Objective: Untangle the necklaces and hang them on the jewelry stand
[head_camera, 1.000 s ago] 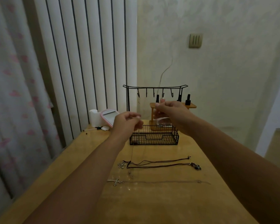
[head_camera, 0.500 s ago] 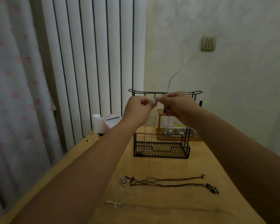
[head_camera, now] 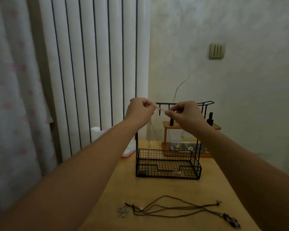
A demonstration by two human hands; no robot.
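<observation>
A black wire jewelry stand (head_camera: 167, 165) with a hook bar on top and a mesh basket below stands mid-table. My left hand (head_camera: 139, 110) and my right hand (head_camera: 184, 114) are raised at the hook bar, each pinching an end of a thin silver necklace (head_camera: 150, 135) whose chain hangs down in front of the stand toward the basket. A short stretch of chain runs between my fingertips across one hook. On the table near me lie tangled brown cord necklaces (head_camera: 170, 208) with a metal flower pendant (head_camera: 122, 212) at the left and a dark pendant (head_camera: 231, 221) at the right.
A wooden shelf (head_camera: 190, 126) with small dark bottles stands behind the stand, above a clear box of small items. A pink-rimmed object (head_camera: 128, 149) and a white roll (head_camera: 95, 132) sit at the back left. Curtain and vertical blinds lie to the left.
Both hands rose from above the basket to the hook bar, carrying the thin necklace. They met half a second ago and are now spread slightly apart along the bar. The camera view tilted up.
</observation>
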